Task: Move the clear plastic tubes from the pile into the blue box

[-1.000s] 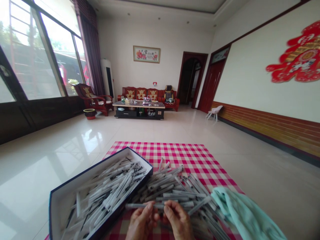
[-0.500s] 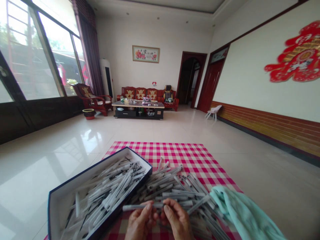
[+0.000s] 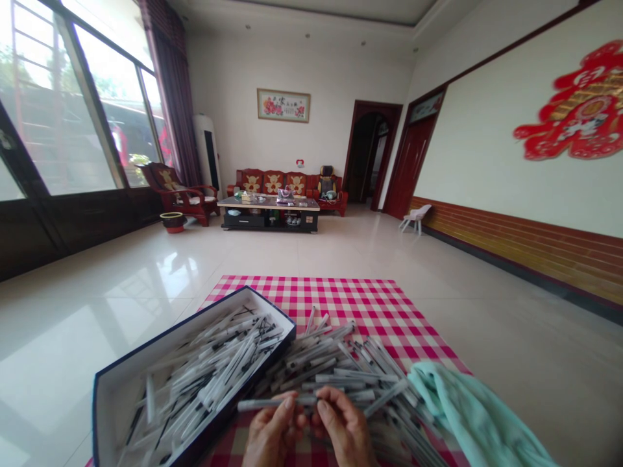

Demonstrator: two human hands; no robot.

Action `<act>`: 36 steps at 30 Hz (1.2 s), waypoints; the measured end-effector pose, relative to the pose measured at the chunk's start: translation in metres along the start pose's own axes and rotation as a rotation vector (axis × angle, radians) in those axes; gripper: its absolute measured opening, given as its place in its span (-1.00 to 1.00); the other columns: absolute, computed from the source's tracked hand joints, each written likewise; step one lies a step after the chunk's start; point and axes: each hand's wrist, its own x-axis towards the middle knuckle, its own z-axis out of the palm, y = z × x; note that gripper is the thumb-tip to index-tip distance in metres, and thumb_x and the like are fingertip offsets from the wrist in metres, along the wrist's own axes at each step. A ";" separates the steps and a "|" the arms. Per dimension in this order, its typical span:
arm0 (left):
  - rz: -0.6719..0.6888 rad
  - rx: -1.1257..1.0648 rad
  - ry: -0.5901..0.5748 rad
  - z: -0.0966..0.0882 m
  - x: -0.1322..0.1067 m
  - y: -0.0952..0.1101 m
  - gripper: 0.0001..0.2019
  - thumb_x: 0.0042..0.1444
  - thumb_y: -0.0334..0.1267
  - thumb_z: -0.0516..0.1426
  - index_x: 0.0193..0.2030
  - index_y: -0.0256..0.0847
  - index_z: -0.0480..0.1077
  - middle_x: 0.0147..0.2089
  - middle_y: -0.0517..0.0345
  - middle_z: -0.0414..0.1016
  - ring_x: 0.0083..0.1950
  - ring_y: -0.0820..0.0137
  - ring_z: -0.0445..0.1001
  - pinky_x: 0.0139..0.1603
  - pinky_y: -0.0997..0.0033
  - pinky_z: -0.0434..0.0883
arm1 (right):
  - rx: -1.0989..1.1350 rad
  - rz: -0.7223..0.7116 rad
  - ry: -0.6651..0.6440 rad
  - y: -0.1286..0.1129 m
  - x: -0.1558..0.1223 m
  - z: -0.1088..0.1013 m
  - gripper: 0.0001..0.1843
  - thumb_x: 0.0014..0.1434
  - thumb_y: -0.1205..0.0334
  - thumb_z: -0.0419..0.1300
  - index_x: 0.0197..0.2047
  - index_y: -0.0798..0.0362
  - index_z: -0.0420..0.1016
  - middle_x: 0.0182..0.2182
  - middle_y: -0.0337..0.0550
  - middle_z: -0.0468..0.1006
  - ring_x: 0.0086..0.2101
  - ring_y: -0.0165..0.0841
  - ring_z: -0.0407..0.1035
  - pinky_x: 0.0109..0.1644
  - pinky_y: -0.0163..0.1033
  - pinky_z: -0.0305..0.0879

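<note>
Between my two hands lies a pen (image 3: 256,404) with a whitish translucent barrel, held level above the tablecloth. My left hand (image 3: 274,428) is closed around its middle, thumb on top, with the pale end sticking out to the left. My right hand (image 3: 344,425) pinches the darker right end between thumb and fingers. Behind and to the right of my hands spreads a loose pile of similar pens (image 3: 357,376). At the left, a dark-blue box with a white inside (image 3: 114,405) holds many pale pen parts and thin black refills (image 3: 228,360).
A pink-and-white checked tablecloth (image 3: 360,295) lies under the pile and box. Bunched at the right is a mint-green cloth (image 3: 479,412). Farther off stand a low coffee table (image 3: 270,214), a red wooden sofa (image 3: 311,185) and a small chair (image 3: 416,217) on the tiled floor.
</note>
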 end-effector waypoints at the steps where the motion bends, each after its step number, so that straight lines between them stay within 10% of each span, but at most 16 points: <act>1: 0.000 -0.001 0.001 0.000 0.000 0.000 -0.64 -0.33 -0.29 0.43 -0.34 -0.34 0.49 -0.53 0.12 0.56 -0.53 0.41 0.55 -0.56 0.59 0.43 | 0.014 0.001 0.002 0.000 0.000 0.000 -0.58 -0.14 -0.14 0.34 -0.37 0.05 0.54 -0.62 -0.20 0.49 -0.56 -0.31 0.39 -0.50 -0.29 0.33; 18: 0.017 0.014 -0.003 0.000 -0.001 0.001 -0.63 -0.35 -0.28 0.44 -0.36 -0.37 0.50 -0.54 0.10 0.56 -0.54 0.40 0.53 -0.57 0.56 0.42 | 0.036 0.018 -0.009 0.003 0.000 -0.001 -0.46 -0.10 -0.18 0.30 -0.18 0.06 0.49 -0.55 -0.17 0.51 -0.60 -0.36 0.36 -0.66 -0.38 0.21; 23: 0.021 0.011 -0.007 0.001 -0.001 0.001 -0.63 -0.36 -0.27 0.44 -0.37 -0.36 0.50 -0.55 0.11 0.56 -0.55 0.41 0.53 -0.58 0.57 0.41 | -0.101 0.082 -0.019 0.001 0.001 -0.002 -0.50 -0.02 -0.23 0.20 -0.46 0.10 0.48 -0.66 -0.20 0.45 -0.73 -0.47 0.23 -0.72 -0.42 0.07; 36: 0.036 0.030 -0.008 0.001 -0.002 0.001 -0.62 -0.35 -0.24 0.44 -0.37 -0.37 0.50 -0.55 0.10 0.55 -0.55 0.41 0.52 -0.58 0.57 0.39 | -0.100 0.109 -0.046 -0.004 0.001 -0.002 -0.46 -0.03 -0.26 0.20 -0.42 0.13 0.49 -0.65 -0.19 0.48 -0.75 -0.52 0.22 -0.76 -0.48 0.04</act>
